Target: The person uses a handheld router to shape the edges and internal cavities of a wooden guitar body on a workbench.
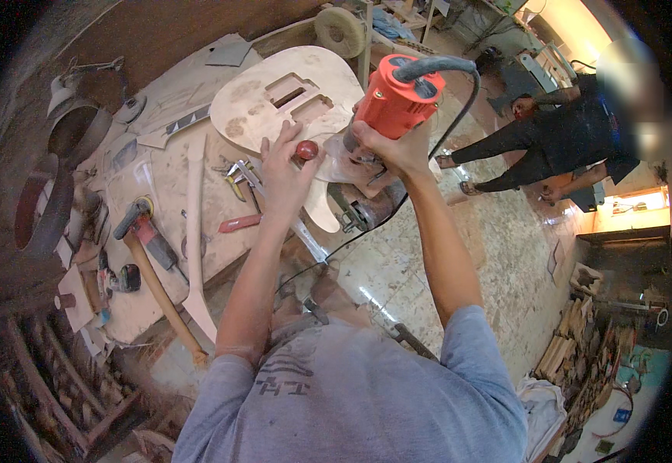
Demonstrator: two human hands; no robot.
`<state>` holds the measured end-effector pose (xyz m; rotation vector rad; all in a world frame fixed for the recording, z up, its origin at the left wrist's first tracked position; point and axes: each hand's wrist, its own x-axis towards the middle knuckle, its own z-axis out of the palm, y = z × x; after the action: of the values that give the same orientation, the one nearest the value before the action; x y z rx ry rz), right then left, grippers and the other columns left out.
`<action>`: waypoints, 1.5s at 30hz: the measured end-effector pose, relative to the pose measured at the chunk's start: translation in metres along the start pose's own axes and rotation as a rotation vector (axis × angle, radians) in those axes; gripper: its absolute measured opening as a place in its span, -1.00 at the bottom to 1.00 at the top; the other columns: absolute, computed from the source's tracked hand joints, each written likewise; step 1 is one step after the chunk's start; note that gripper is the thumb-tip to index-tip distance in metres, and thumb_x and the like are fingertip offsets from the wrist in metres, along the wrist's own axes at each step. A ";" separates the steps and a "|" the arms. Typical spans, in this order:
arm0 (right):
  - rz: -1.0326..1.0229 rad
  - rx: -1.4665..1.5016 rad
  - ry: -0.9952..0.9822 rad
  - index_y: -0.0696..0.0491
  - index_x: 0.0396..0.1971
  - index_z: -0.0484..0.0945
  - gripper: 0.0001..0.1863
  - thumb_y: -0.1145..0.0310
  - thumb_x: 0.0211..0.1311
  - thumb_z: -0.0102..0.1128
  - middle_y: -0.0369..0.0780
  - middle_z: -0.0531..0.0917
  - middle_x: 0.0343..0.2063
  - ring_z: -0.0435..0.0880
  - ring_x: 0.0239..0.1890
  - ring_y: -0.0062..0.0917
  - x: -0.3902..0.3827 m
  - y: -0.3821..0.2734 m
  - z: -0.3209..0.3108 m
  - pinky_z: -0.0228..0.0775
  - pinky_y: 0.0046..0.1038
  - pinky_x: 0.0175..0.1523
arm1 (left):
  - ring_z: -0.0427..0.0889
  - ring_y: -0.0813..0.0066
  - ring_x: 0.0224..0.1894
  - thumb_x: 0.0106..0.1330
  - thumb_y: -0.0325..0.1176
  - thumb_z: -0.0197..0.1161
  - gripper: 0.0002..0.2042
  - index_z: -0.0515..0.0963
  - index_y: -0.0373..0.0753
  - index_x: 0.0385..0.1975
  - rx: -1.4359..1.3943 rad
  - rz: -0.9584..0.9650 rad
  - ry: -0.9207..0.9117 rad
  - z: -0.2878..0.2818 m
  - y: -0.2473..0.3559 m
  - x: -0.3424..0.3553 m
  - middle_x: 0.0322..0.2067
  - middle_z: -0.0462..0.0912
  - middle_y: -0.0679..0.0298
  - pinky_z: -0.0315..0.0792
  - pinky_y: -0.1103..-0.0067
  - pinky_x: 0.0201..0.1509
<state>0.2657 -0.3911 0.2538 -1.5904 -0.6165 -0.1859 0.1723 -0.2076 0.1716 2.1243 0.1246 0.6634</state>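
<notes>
One left hand point(286, 168) loosely round red knob point(306, 150), right hand point(399, 151) clasping router point(394, 103), lettered shirt point(351, 390).

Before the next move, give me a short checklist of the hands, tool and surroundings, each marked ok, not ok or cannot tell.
1. Right hand on the red router: ok.
2. Left hand closed around the round red knob: cannot tell; thumb and fingers lie either side.
3. Router switched off: cannot tell.
4. Black cord away from the right forearm: not ok, it passes behind it in this view.
5. Other person apart from the wooden body: ok.
</notes>
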 end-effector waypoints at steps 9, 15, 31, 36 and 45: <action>-0.022 0.020 -0.004 0.14 -0.13 0.72 -0.47 0.21 -0.10 0.71 -0.27 0.82 -0.30 0.80 -0.26 -0.57 -0.012 -0.010 0.005 0.65 -0.42 -0.08 | 0.42 0.10 0.49 0.23 -0.30 0.50 -0.76 0.73 -0.32 -0.21 -0.098 0.024 -0.020 -0.008 -0.002 -0.004 0.28 0.63 0.09 0.02 0.04 0.64; -0.053 -0.080 -0.028 0.15 -0.15 0.73 -0.50 0.20 -0.08 0.69 -0.24 0.83 -0.27 0.81 -0.27 -0.54 -0.004 -0.011 0.008 0.66 -0.42 -0.08 | 0.43 0.04 0.48 0.24 -0.38 0.48 -0.76 0.71 -0.34 -0.15 -0.177 -0.063 0.012 -0.008 0.001 -0.003 0.28 0.62 0.01 0.19 0.16 0.58; 0.008 0.000 -0.044 0.15 -0.16 0.74 -0.47 0.18 -0.12 0.70 -0.24 0.83 -0.30 0.81 -0.29 -0.57 -0.006 -0.011 0.007 0.66 -0.45 -0.12 | 0.46 0.09 0.46 0.24 -0.36 0.49 -0.65 0.71 -0.35 -0.01 -0.182 -0.095 -0.024 -0.014 0.002 -0.005 0.27 0.62 -0.01 0.37 0.31 0.48; -0.026 -0.001 -0.053 0.15 -0.14 0.73 -0.47 0.19 -0.11 0.71 -0.25 0.82 -0.29 0.80 -0.29 -0.57 -0.001 -0.009 0.010 0.65 -0.46 -0.11 | 0.47 0.08 0.46 0.23 -0.35 0.50 -0.67 0.72 -0.35 -0.05 -0.165 -0.090 -0.008 -0.013 -0.001 -0.003 0.26 0.64 0.00 0.36 0.30 0.48; -0.018 -0.048 0.048 0.15 -0.15 0.69 -0.47 0.21 -0.12 0.70 -0.27 0.80 -0.28 0.79 -0.27 -0.56 -0.016 -0.011 -0.006 0.65 -0.43 -0.11 | 0.36 0.13 0.53 0.21 -0.21 0.52 -0.66 0.74 -0.27 -0.11 0.003 0.080 -0.217 -0.013 -0.007 0.013 0.30 0.62 0.10 -0.09 -0.03 0.66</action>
<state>0.2485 -0.4011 0.2565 -1.6227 -0.5931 -0.2533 0.1780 -0.1900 0.1775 2.1977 -0.0790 0.4752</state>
